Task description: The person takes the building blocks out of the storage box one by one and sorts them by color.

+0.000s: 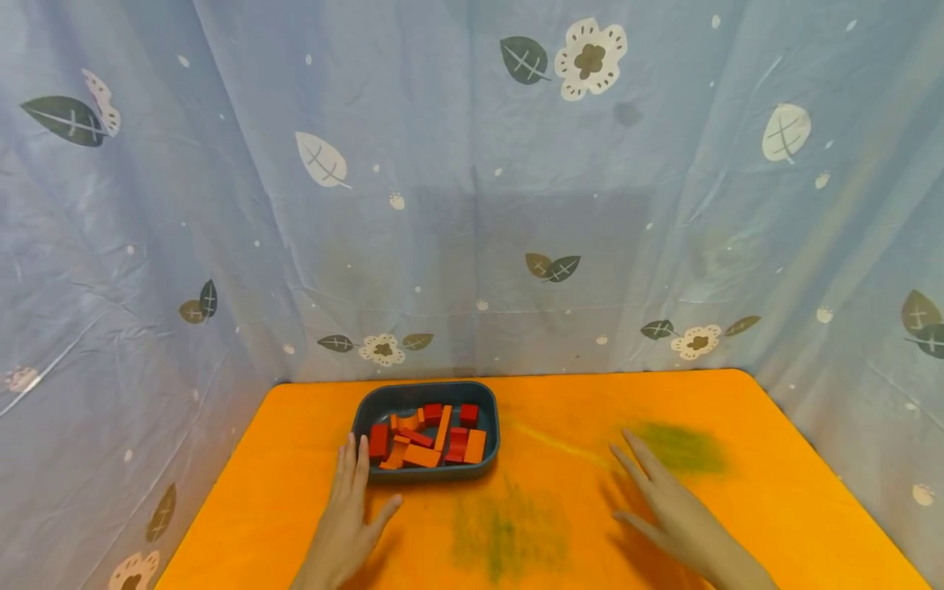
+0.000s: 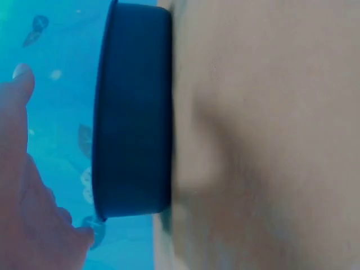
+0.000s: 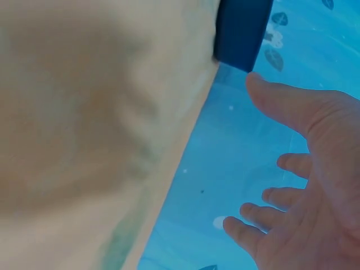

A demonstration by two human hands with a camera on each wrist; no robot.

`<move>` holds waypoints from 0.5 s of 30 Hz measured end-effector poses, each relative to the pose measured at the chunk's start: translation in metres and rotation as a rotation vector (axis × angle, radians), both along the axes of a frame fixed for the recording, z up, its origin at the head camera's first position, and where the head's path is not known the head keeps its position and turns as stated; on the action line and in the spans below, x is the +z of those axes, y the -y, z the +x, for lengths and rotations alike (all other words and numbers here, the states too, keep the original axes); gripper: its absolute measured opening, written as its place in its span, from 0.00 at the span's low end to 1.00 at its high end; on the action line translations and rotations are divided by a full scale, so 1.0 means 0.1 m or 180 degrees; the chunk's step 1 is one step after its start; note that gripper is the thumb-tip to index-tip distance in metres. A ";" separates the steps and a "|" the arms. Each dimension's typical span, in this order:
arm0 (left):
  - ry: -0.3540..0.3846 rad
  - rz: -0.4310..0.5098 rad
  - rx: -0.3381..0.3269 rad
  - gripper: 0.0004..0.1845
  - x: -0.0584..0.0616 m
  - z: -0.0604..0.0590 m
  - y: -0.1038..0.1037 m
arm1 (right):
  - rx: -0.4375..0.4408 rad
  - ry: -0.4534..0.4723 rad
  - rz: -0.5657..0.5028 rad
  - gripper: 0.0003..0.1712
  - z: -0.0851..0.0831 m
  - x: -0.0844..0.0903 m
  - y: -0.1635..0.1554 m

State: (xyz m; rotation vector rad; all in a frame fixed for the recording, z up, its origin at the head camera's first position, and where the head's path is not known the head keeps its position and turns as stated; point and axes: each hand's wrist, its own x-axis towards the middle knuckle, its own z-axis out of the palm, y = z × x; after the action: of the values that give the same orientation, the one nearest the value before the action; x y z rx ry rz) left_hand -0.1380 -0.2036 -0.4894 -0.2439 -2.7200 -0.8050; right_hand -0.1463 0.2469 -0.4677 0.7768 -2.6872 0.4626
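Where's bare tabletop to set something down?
Bare: the table between left hand and right hand, and right of the tray back to the curtain. Crowded: inside the tray, among blocks, and its near-left corner, by the left hand.

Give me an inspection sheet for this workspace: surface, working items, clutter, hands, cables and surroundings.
Surface: orange tabletop, marked with green smudges and a yellow streak.
Working items: dark tray holding red and orange blocks.
Clutter: nothing seen.
Left hand: the left hand is open at the tray's near left corner; contact unclear.
Right hand: the right hand is open, holding nothing.
Cables: nothing seen.
Surroundings: bluish curtain printed with leaves and flowers.
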 end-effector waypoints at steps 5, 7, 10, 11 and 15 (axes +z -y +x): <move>0.0535 0.0605 0.0021 0.51 -0.04 -0.10 -0.01 | 0.0035 0.0120 0.0021 0.53 -0.06 0.06 0.11; 0.0672 0.0859 0.0024 0.49 -0.06 -0.15 0.00 | 0.0048 0.0244 0.0010 0.52 -0.08 0.08 0.16; 0.0787 0.1236 0.0002 0.46 -0.07 -0.20 0.03 | 0.0072 0.0386 0.0043 0.51 -0.12 0.12 0.24; 0.0802 0.1349 0.0001 0.46 -0.07 -0.21 0.04 | 0.0089 0.0433 0.0047 0.51 -0.14 0.14 0.27; 0.0860 0.1731 0.0011 0.44 -0.04 -0.26 0.06 | 0.0214 0.0520 0.0122 0.51 -0.21 0.21 0.40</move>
State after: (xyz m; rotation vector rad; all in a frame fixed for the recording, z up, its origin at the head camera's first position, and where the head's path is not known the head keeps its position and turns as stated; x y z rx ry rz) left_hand -0.1641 -0.2098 -0.4938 -0.0086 -2.5980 -1.6292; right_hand -0.1675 0.2074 -0.4462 0.8780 -2.8346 0.5129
